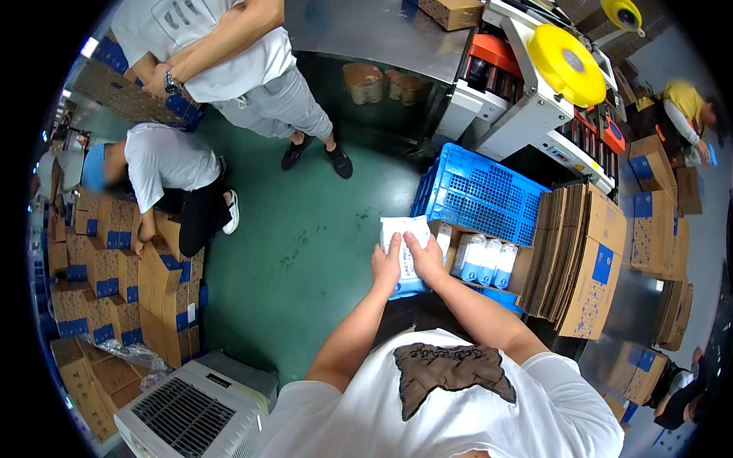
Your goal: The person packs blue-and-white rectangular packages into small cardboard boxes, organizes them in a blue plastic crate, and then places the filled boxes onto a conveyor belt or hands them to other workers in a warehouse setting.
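A white-and-blue soft plastic pack is held upright in front of my body. My left hand grips its left side and my right hand its right side, both thumbs lying on its front. Just right of my right hand is an open cardboard box with several similar white-and-blue packs standing in it. Behind the box a blue plastic crate is tilted on its side. The back of the held pack and most of my fingers are hidden.
Flattened cartons stand stacked right of the box. A taping machine with yellow tape sits beyond the crate. A person stands ahead with folded arms; another crouches by stacked cartons at left. An air cooler is at lower left.
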`<state>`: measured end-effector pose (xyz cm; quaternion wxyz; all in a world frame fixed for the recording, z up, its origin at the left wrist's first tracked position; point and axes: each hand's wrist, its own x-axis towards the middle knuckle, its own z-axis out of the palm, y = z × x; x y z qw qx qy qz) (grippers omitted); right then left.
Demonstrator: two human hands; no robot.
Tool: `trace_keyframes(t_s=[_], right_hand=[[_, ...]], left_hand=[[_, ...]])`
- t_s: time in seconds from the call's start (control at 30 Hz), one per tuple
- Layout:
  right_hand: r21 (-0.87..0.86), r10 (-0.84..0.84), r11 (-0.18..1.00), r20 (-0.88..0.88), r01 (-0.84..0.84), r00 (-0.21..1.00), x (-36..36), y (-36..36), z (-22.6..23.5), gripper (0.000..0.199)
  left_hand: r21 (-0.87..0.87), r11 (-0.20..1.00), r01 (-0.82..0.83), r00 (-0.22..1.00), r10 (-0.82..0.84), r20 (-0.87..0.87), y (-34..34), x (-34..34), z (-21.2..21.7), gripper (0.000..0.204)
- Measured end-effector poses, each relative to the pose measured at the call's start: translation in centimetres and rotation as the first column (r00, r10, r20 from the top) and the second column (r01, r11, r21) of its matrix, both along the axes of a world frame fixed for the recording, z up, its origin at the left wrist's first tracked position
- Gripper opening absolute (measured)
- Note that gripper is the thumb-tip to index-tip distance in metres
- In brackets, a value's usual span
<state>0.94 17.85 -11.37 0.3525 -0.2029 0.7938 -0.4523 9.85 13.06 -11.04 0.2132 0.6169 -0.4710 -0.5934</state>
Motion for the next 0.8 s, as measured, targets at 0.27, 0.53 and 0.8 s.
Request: trace_keyframes(t_s=[0.27, 0.53, 0.8], right_hand=[[-0.018, -0.034, 0.999, 0.033, 0.034, 0.999, 0.0, -0.2, -0.9, 0.043], [-0.041, -0.019, 0.999, 0.033, 0.021, 0.999, -0.8, 0.7, -0.1, 0.037], [-0.031, 0.277, 0.961, -0.001, -0.276, 0.961, -2.7, 2.8, -0.2, 0.065]], left_hand=[[0.023, 1.0, -0.01, 0.987, 0.013, -0.16, 0.0, 0.1, -4.2, 0.053], [-0.024, 1.0, 0.004, 0.985, -0.008, -0.171, 0.7, -0.9, -3.7, 0.045], [0.079, 0.996, -0.028, 0.927, 0.056, -0.371, 2.2, -0.5, -5.0, 0.05]])
